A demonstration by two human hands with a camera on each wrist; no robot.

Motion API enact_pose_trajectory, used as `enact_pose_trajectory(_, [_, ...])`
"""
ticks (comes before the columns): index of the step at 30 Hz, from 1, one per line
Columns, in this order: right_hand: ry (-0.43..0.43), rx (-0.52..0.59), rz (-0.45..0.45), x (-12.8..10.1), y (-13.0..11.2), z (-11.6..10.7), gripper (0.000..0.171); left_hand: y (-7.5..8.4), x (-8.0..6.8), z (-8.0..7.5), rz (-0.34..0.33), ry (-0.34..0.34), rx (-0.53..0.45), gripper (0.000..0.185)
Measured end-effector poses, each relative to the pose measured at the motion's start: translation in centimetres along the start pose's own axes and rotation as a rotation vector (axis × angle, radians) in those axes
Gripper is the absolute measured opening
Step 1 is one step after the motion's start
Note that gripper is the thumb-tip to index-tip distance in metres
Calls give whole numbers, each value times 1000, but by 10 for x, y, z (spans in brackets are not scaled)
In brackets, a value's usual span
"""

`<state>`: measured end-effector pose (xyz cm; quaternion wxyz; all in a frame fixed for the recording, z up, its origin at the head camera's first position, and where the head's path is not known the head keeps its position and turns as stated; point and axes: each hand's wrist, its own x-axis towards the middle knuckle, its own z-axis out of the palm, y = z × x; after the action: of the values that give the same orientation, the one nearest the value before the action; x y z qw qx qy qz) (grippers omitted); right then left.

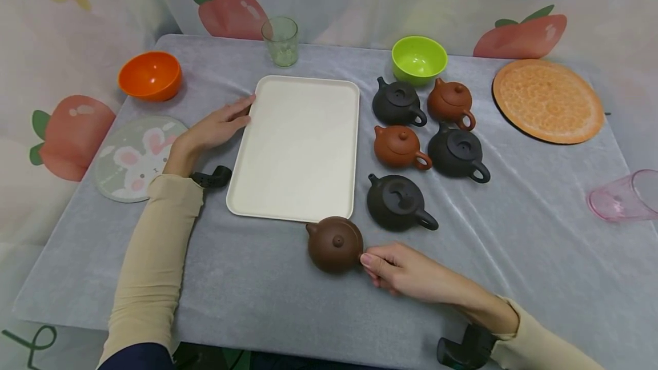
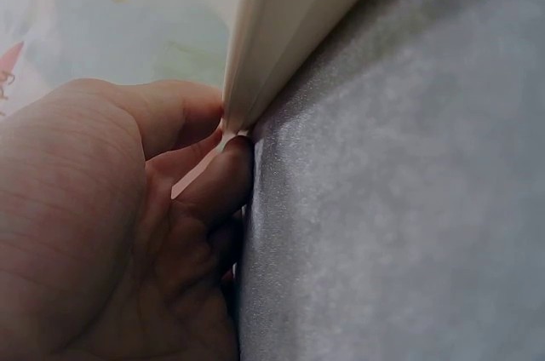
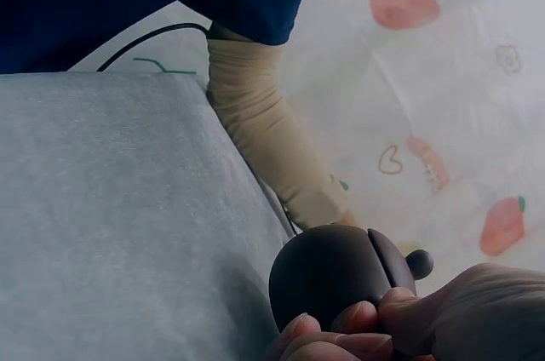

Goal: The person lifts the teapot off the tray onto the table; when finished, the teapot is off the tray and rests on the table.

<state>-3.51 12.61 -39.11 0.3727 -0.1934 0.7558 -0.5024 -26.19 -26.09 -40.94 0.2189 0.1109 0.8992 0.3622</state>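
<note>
— Starting with the biggest piece, what lies on the table (image 1: 514, 256)?

— A grey cloth covers it, and a cream tray (image 1: 298, 147) lies in the middle, its long axis running away from the person. The left hand (image 1: 218, 125) rests at the tray's left rim; the wrist view shows fingertips (image 2: 223, 175) curled against the edge, thumb over it, pinching the rim.

— And the smaller pieces?

— One orange round mat (image 1: 548, 100) far right, one rabbit coaster (image 1: 135, 156) on the left. Two bowls: an orange bowl (image 1: 150, 75) and a green bowl (image 1: 418, 59). Two glasses: a clear glass (image 1: 280, 40) upright at the back, a pink glass (image 1: 623, 195) lying on its side at the right edge.

— How many teapots?

— Six. Five stand grouped right of the tray, three dark and two reddish.

— The sixth?

— A brown teapot (image 1: 335, 242), round, matte, knobbed lid, sits just off the tray's near right corner. Its spout points left and slightly away; spout to handle runs left to right. The right hand (image 1: 406, 273) grips its hidden handle side, fingers curled.
</note>
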Motion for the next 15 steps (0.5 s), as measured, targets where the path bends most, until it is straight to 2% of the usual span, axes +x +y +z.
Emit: enact_pose_trajectory(15, [20,65,-21,-23,23,-2,38,0,0,2,15,0,-15,60])
